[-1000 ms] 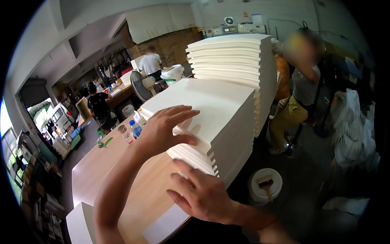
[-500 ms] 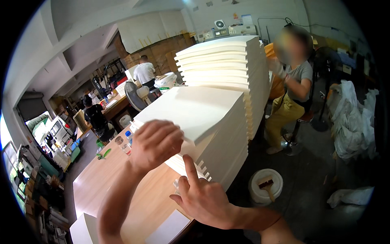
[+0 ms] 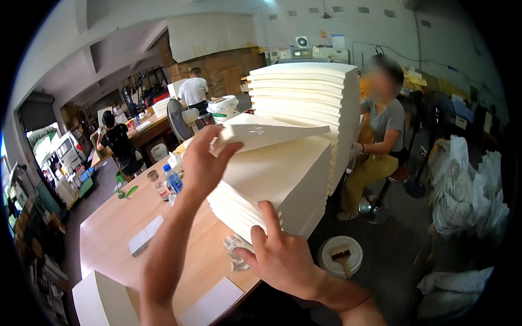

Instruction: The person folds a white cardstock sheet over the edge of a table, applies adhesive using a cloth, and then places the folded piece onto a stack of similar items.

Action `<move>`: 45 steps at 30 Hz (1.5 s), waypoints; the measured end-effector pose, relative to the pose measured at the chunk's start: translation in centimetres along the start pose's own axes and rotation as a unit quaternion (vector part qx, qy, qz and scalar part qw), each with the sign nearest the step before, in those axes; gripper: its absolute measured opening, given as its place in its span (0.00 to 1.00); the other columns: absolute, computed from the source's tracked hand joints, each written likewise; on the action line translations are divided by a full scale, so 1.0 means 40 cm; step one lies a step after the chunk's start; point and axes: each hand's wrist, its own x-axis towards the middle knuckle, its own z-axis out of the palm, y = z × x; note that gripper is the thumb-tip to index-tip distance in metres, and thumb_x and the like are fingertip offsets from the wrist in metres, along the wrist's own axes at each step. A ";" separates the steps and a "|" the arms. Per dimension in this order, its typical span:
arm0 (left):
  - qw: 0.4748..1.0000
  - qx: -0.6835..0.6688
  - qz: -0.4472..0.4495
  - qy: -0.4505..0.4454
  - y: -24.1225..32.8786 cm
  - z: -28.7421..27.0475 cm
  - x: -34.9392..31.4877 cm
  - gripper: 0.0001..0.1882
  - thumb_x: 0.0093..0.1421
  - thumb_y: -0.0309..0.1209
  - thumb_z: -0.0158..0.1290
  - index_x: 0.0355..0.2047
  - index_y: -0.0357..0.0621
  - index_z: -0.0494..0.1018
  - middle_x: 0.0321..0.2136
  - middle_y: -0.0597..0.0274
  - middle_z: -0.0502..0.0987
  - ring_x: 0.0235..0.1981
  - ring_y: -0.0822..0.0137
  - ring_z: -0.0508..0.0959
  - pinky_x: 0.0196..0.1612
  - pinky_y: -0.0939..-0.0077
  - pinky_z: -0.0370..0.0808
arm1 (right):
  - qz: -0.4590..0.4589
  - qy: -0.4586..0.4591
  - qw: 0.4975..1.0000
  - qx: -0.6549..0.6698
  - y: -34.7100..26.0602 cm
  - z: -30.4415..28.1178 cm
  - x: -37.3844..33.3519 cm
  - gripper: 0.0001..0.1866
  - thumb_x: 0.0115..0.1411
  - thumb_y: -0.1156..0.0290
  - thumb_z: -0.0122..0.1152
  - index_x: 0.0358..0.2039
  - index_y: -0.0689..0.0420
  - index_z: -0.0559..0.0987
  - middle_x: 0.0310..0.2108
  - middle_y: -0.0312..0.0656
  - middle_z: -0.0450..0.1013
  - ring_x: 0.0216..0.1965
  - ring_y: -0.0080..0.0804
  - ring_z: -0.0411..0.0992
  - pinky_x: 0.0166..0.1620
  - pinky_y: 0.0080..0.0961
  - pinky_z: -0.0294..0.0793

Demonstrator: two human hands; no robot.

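Left hand [image 3: 204, 165] pinches a white slab [image 3: 277, 137] at its near end, tilted up over the white stack [image 3: 280, 165], two o'clock from that hand. Right hand [image 3: 285, 262] half open, index out, nothing gripped, by the stack's near corner (contact unclear). Brush [image 3: 341, 255], three o'clock.

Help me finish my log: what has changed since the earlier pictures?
The left hand has taken hold of the top white block and raised its near edge off the stack. The right hand stays beside the stack; the brush stays on the bucket.
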 end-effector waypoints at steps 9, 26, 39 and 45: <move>0.963 -0.258 -0.065 -0.037 -0.195 -0.383 -0.155 0.12 0.62 0.24 0.66 0.45 0.41 0.78 0.66 0.45 0.74 0.72 0.51 0.69 0.70 0.53 0.68 | 0.225 -0.116 0.319 0.913 0.071 0.081 -0.065 0.54 0.73 0.25 0.20 0.69 0.68 0.66 0.49 0.67 0.81 0.27 0.47 0.83 0.26 0.23 0.77; 0.700 -0.390 -0.564 0.199 -0.273 -0.558 -1.045 0.21 0.75 0.42 0.56 0.51 0.34 0.79 0.43 0.56 0.85 0.43 0.70 0.85 0.47 0.73 0.83 | 0.256 -0.412 0.451 0.749 -0.013 0.679 -0.046 0.33 0.62 0.71 0.53 0.69 0.68 0.68 0.59 0.48 0.76 0.59 0.37 0.76 0.62 0.34 0.77; 0.684 -0.125 -0.719 0.000 -0.304 -0.529 -1.167 0.20 0.70 0.43 0.62 0.38 0.33 0.81 0.34 0.55 0.84 0.34 0.65 0.86 0.37 0.69 0.84 | 0.245 -0.481 0.627 0.562 -0.003 0.762 -0.136 0.26 0.69 0.66 0.65 0.63 0.66 0.76 0.26 0.24 0.71 0.22 0.11 0.64 0.23 0.14 0.64; 0.698 -0.156 -0.694 0.081 -0.316 -0.518 -1.202 0.21 0.70 0.43 0.62 0.38 0.32 0.82 0.31 0.56 0.84 0.32 0.67 0.85 0.37 0.71 0.84 | 0.250 -0.470 0.626 0.569 -0.006 0.767 -0.144 0.27 0.71 0.67 0.65 0.67 0.66 0.74 0.29 0.26 0.74 0.23 0.12 0.66 0.24 0.13 0.66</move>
